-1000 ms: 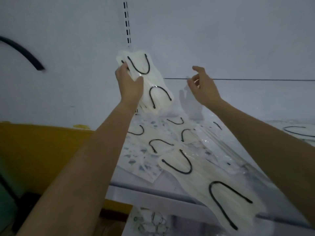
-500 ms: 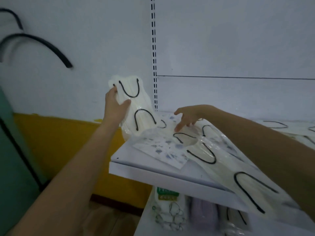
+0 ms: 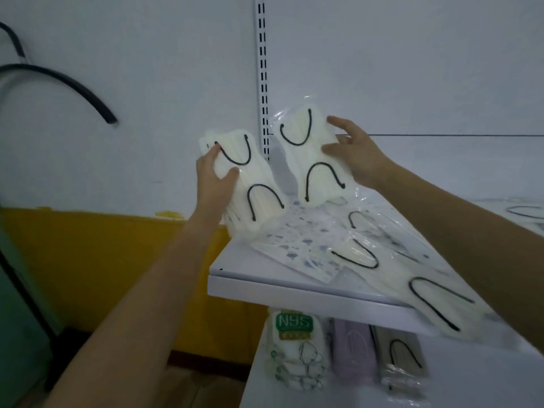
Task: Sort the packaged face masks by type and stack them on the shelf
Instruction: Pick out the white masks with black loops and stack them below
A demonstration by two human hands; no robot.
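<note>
**Dim, cool-grey frame; soft all over, glare on plastic**

Light is low, flat and bluish, and no source is visible. There is a soft shadow under the white metal shelf board (image 3: 294,293). The green-labelled N95 mask pack (image 3: 294,325) and lilac mask pack (image 3: 351,348) below it are darker and blurry.

White glints show on the cream mask pack in clear plastic wrap (image 3: 303,156) in the right hand (image 3: 357,157). More glints show on the clear-wrapped packs lying on the board (image 3: 391,269).

The stack of cream masks with black ear loops (image 3: 256,178) in the left hand (image 3: 213,181) is readable but slightly soft. The black curved cable (image 3: 79,88) on the left wall is smeared. Forearms balloon toward the bottom corners from wide-angle stretch.
</note>
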